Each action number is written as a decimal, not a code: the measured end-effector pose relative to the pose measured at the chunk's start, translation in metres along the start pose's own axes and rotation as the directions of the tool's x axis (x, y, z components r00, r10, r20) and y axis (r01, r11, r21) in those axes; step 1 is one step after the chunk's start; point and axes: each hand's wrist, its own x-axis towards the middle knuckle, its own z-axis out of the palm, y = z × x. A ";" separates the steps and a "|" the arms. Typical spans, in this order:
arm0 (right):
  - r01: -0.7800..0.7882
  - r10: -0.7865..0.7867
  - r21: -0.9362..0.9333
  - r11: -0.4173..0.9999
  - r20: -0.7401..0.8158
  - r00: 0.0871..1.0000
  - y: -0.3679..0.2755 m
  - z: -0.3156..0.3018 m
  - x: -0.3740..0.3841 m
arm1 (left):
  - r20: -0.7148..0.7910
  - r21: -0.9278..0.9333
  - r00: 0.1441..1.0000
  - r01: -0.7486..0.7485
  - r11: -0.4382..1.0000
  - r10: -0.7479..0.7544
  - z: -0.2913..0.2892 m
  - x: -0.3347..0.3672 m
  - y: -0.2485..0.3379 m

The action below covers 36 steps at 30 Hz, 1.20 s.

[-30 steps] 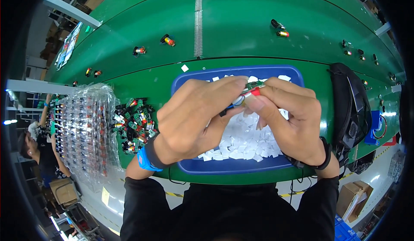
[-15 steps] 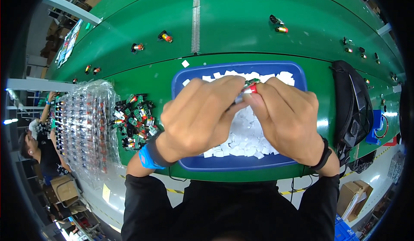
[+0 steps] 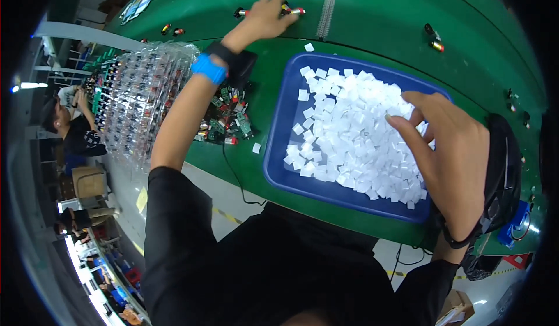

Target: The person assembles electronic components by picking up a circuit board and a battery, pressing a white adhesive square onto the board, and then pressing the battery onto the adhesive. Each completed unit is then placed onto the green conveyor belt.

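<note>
My left hand point(image 3: 266, 18) reaches over the far part of the green table, its fingers closed about a small electronic part point(image 3: 297, 11) with a red-and-yellow cylinder and a black end. Motion blurs the fingertips a little. Just left of that hand lies a similar part point(image 3: 241, 12). Over the right side of a blue tray point(image 3: 273, 154) hangs my right hand point(image 3: 451, 151), thumb and forefinger apart with nothing visible between them. Small white square pieces point(image 3: 355, 134) heap up inside the tray, below the right hand.
Left of the tray sits a pile of small circuit-board parts point(image 3: 230, 116), beside clear plastic packaging point(image 3: 142, 93) with rows of parts. A black bag point(image 3: 503, 168) lies at the right. More parts point(image 3: 437, 45) dot the far surface. A person point(image 3: 73, 122) is at the far left.
My hands have parted from the red part they held together above the tray. The left went far left, the right moved right and opened. The whole view has turned.
</note>
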 end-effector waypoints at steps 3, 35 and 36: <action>-0.021 0.021 -0.006 1.000 0.014 1.000 0.008 0.001 -0.002 | 0.082 -0.235 0.975 -0.183 0.955 0.207 -0.068 -0.063 0.040; 0.117 -0.090 0.054 0.992 -0.353 0.931 0.015 0.012 0.008 | 0.149 -0.964 0.980 0.115 0.240 0.131 -0.112 -0.081 0.228; 0.138 -0.133 -0.015 0.990 -0.366 0.921 0.016 0.013 0.009 | 0.172 -0.956 0.977 0.134 0.260 0.128 -0.111 -0.079 0.228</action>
